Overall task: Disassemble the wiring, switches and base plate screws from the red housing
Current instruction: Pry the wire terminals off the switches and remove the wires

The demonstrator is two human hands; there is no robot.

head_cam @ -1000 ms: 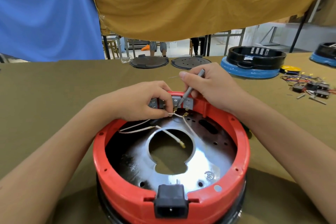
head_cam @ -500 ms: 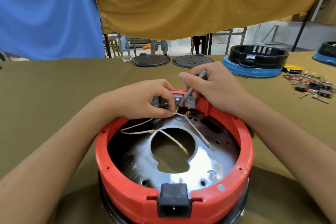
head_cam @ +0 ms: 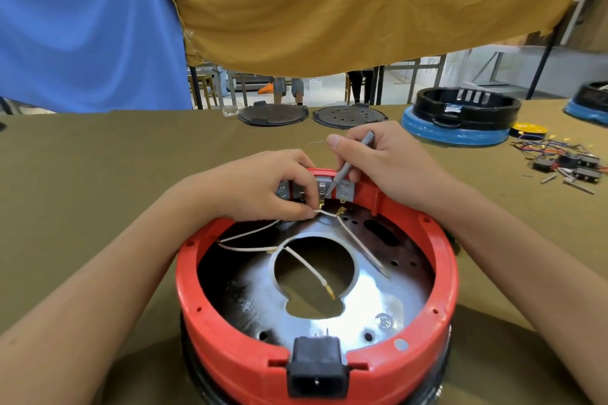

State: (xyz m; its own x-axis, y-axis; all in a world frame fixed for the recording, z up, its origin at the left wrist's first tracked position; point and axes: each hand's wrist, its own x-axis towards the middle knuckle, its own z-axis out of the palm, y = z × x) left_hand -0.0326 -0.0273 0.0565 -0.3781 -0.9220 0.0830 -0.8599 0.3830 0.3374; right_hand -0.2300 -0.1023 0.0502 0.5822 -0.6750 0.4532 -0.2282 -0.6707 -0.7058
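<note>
Left hand (head_cam: 263, 186) pinches a white wire (head_cam: 324, 212) at the red housing (head_cam: 441, 260) far rim; right hand (head_cam: 385, 164) grips a grey tool (head_cam: 353, 163), table (head_cam: 98, 174) bare alongside

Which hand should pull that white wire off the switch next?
Left, probably. The left hand already pinches the white wire right at the switch, while the right hand is busy holding the grey tool against it.

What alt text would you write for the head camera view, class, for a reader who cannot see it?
Two bare hands work at the far rim of a red housing: the left hand pinches a white wire, the right hand holds a grey tool at the switch terminals.
</note>
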